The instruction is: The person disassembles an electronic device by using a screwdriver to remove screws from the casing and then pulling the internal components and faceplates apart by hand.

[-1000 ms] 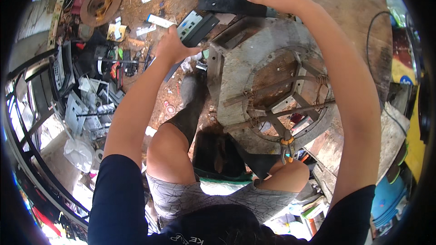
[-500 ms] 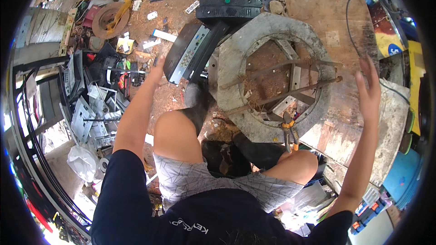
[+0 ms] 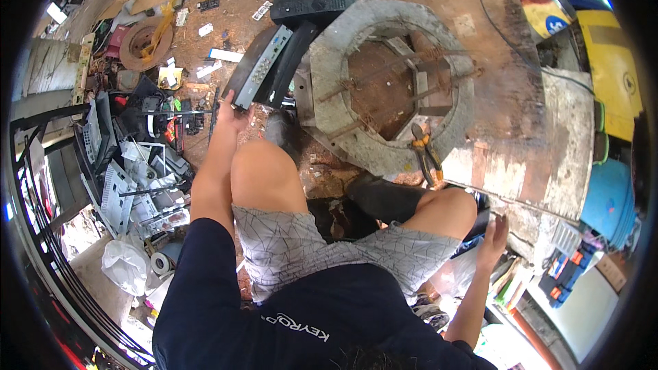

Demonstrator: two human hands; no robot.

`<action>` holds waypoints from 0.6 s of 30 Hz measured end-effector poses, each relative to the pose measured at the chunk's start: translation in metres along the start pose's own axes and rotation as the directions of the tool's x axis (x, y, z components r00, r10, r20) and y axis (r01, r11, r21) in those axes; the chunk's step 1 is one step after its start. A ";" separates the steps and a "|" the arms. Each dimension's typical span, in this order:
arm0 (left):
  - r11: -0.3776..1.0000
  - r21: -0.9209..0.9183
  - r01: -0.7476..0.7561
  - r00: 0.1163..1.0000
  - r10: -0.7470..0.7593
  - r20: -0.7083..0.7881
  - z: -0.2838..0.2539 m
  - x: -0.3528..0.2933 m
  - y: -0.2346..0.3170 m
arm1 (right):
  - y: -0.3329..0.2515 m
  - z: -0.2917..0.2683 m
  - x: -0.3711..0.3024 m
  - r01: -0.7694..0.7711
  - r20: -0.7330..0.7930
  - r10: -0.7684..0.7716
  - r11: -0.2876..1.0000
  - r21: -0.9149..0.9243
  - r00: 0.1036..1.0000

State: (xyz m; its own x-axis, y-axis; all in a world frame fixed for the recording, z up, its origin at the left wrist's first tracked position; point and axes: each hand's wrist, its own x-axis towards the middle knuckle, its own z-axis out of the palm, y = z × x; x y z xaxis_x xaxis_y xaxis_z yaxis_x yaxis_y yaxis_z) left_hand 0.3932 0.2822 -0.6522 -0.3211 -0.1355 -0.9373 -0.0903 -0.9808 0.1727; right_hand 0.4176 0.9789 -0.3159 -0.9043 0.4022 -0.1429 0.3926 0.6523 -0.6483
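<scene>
My left hand (image 3: pixel 234 115) is at the near end of a black electronics box (image 3: pixel 266 67) with a silver panel of connectors, fingers on one side and thumb on the other. The box lies tilted on the ground beside a grey octagonal stone-like ring (image 3: pixel 322 106). Off to the right of my right knee, my right hand (image 3: pixel 492 241) is raised with its fingers stretched out and nothing in it. Pliers (image 3: pixel 426 154) with orange and dark handles rest on the ring's near rim. Rusty rods (image 3: pixel 394 68) cross the ring's opening.
Another black box (image 3: pixel 312 1) lies beyond the ring. A heap of metal and plastic scrap (image 3: pixel 147 171) is at the left, with a white plastic bag (image 3: pixel 125 265) nearer. Wooden boards (image 3: pixel 504 96) carry a black cable (image 3: pixel 500 33). A blue plastic tub (image 3: pixel 610 199) stands at the far right.
My left hand has come to the near end of the electronics box. My right hand has moved from beside the boards down and back, next to my right knee. The whole view has shifted slightly.
</scene>
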 end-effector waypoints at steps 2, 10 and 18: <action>0.995 0.043 -0.093 0.994 0.090 0.069 0.018 -0.020 -0.001 | -0.043 0.030 -0.009 0.207 0.057 -0.203 0.976 -0.065 0.977; 0.953 -0.004 -0.304 0.933 0.299 0.200 0.026 -0.109 0.038 | -0.083 0.168 0.014 0.683 0.439 -0.526 0.608 -0.404 0.728; 0.735 0.226 -0.639 0.759 0.554 0.342 -0.034 -0.304 0.094 | -0.099 0.157 0.044 0.512 0.225 -0.462 0.727 -0.458 0.858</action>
State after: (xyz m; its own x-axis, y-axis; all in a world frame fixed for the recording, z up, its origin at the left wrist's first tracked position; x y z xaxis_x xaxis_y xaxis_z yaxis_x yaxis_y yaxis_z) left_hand 0.5146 0.2261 -0.3609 -0.6165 -0.5984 -0.5117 -0.0741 -0.6030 0.7943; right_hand 0.3132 0.8315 -0.3752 -0.9949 -0.1010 0.0082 -0.1006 0.9742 -0.2019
